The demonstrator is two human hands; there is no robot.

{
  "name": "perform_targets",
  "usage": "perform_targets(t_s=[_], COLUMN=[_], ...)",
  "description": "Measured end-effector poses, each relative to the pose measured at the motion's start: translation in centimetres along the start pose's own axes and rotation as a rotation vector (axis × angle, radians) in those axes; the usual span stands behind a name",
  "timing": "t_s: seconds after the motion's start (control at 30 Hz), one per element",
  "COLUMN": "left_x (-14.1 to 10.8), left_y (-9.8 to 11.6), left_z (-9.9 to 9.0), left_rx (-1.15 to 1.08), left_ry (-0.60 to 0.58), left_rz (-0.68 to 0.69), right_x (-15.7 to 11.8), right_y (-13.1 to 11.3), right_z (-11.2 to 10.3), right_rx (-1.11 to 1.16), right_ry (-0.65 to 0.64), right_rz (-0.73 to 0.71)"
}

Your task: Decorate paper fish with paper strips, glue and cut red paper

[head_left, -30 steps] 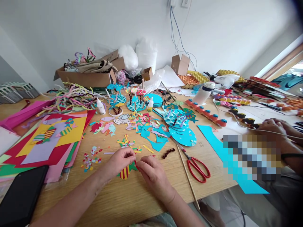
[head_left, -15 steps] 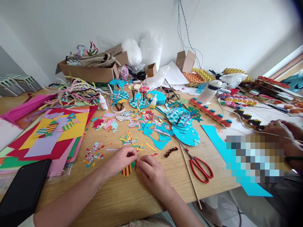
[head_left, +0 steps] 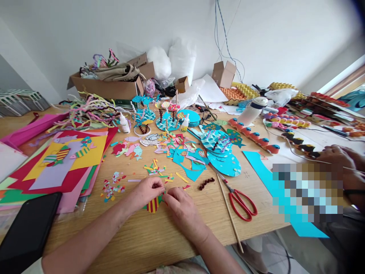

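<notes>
Striped fish (head_left: 152,206) seems partly under the left grip (head_left: 162,187).

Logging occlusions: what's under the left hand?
A striped paper fish shows partly along the near edge of the left hand. What the hand covers, probably more of the fish, can't be seen.

No legible text (faint tabletop marks (head_left: 246,175))

Left hand (head_left: 150,191) pinched, right hand (head_left: 183,211) curled close
</notes>
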State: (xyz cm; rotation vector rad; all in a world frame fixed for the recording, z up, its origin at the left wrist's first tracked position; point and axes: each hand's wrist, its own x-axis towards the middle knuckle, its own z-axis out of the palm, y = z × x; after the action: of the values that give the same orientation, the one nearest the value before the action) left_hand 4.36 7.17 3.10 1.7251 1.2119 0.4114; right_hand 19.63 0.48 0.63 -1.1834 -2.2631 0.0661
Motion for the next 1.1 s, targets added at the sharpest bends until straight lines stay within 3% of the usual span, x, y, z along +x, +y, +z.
perform_targets(t_s=[0.23,0.7,1.1], left_x=[0.0,-1.1,-1.2], left_y=[-0.4,-1.3,-1.9], left_z=[0.1,-0.1,0.1], left_rx=[0.080,0.337,0.439], left_ry=[-0.010,0.027,0.041], left_rz=[0.010,0.156,0.197], right_x=[-0.4,-0.3,-0.3], right_y=[-0.1,-0.6,-0.7], right_z=[0.0,0.8,0.9], right_rx=[0.066,-0.033,0.004], right_ry=[0.032,-0.098,-0.106], right_rz=[0.021,0.016,0.024])
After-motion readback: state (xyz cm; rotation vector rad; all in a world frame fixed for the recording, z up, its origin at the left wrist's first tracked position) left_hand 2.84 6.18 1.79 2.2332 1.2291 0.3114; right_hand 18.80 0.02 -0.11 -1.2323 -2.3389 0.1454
